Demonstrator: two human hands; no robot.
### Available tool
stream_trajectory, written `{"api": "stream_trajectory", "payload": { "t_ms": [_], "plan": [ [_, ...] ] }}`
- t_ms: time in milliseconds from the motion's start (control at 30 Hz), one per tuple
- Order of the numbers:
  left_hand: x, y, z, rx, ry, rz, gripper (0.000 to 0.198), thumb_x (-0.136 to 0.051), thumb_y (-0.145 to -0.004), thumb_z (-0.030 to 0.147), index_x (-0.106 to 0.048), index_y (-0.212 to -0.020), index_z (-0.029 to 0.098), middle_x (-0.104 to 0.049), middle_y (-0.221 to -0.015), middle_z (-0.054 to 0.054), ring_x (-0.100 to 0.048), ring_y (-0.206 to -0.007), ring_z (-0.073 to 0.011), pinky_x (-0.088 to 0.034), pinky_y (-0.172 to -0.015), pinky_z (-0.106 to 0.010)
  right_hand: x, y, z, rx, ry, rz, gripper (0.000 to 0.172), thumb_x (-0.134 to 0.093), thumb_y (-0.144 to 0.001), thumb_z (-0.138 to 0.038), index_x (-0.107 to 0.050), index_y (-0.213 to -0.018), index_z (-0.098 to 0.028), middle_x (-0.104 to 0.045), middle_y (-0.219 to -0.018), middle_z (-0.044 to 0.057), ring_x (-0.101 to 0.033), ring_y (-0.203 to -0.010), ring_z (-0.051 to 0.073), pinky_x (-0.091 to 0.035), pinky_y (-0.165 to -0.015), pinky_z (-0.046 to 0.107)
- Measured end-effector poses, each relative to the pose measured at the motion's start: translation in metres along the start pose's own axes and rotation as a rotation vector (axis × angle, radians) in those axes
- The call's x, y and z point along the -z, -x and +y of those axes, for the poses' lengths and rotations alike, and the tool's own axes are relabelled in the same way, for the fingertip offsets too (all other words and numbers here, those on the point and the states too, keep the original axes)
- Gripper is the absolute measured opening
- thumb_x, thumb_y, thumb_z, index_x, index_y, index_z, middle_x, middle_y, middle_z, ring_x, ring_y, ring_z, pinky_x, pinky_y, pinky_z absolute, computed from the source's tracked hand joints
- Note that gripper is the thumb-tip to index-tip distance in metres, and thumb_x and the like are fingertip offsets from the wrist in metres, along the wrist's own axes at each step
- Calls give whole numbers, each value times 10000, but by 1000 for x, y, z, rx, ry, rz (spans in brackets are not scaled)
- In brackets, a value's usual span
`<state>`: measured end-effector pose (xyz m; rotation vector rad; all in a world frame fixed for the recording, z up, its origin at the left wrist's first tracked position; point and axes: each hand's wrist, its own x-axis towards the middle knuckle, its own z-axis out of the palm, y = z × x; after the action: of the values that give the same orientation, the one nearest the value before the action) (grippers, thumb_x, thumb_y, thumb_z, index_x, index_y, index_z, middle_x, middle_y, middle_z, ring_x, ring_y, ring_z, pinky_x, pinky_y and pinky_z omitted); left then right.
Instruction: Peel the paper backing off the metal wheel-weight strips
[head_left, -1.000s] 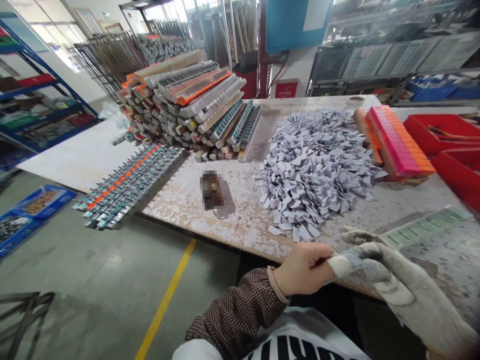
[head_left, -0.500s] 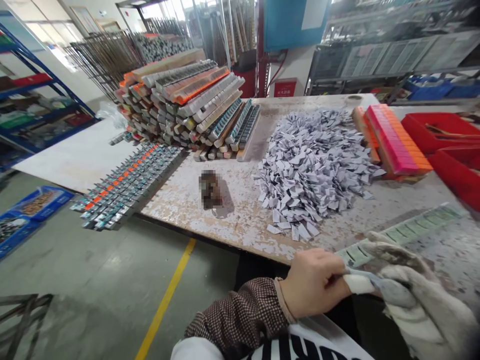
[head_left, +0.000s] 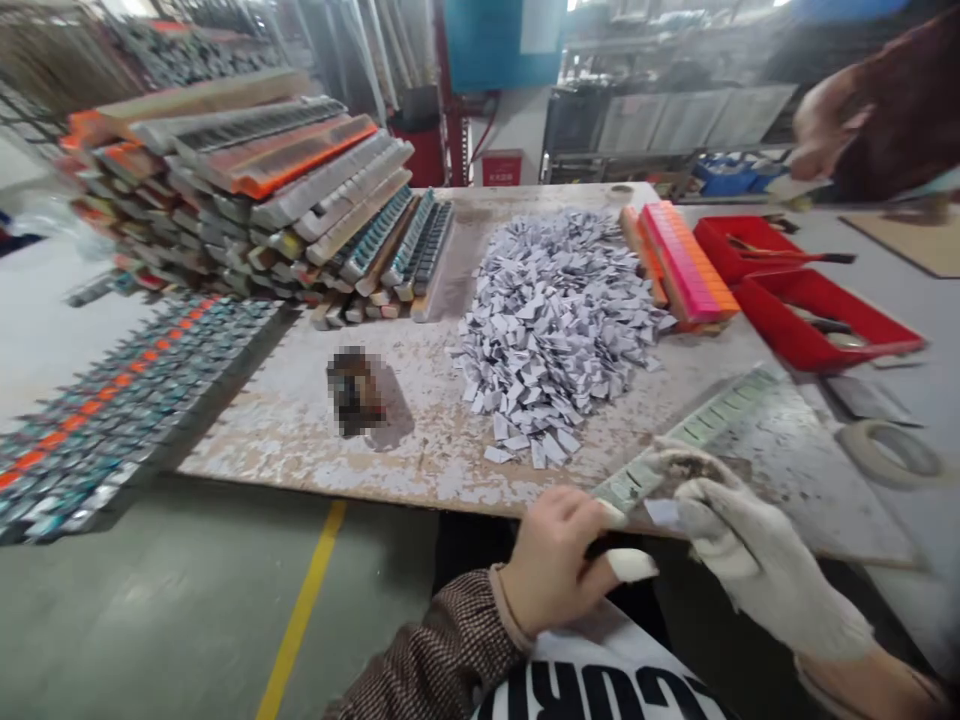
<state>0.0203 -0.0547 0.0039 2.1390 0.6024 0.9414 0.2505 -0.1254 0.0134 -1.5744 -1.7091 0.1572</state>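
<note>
A long pale green strip with dark slits point(head_left: 716, 415) runs diagonally across the front right of the table, its near end by my left hand. My left hand point(head_left: 555, 560) is bare, with white covers on the thumb and index finger. Its thumb stands apart from the curled fingers, with nothing visible between them; the index fingertip is close to the strip's end. On my right hand point(head_left: 739, 555) is a soiled white glove. It pinches a small white piece point(head_left: 661, 513) just in front of the strip, and its upper fingers overlap the strip's middle.
A heap of small white pieces point(head_left: 551, 320) lies mid-table, beside pink and orange blocks point(head_left: 690, 260). Red trays point(head_left: 825, 320) and a tape roll point(head_left: 892, 452) are at right. Stacked bars point(head_left: 247, 200) fill the left. Another person's hand point(head_left: 817, 150) shows at back right.
The view has turned right, bringing another person and the tape roll into sight. My hands have drawn apart; the left thumb has separated from its fingers, and the white piece shows in my right.
</note>
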Motion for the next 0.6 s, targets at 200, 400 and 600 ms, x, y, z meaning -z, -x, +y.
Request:
{"api": "stream_trajectory", "payload": {
  "t_ms": [200, 400, 600],
  "plan": [
    [-6, 20, -24, 112, -215, 1, 403, -794, -871, 377, -606, -1179, 197, -668, -1114, -107, -638, -997, -280, -574, -873, -437, 0, -21, 28, 204, 340, -20, 74, -587, -964, -197, -606, -898, -226, -663, -1272, 142, -573, -1326, 342, -573, -1014, 521],
    [-16, 26, -29, 167, -196, -15, 348, -765, -852, 198, -609, -1161, 224, -642, -1141, -87, -653, -1010, -254, -595, -875, -405, -10, -29, 25, 273, 431, -174, 84, -561, -931, -140, -622, -955, -193, -668, -1229, 166, -536, -1354, 368, -510, -1072, 568],
    [-18, 24, -34, 147, -152, 10, 320, -784, -848, 226, -612, -1117, 209, -642, -1094, -88, -656, -973, -247, -596, -838, -381, -19, -35, 26, 256, 439, -226, 160, -544, -881, -102, -650, -969, -181, -678, -1166, 170, -595, -1261, 344, -514, -1072, 549]
  ]
}}
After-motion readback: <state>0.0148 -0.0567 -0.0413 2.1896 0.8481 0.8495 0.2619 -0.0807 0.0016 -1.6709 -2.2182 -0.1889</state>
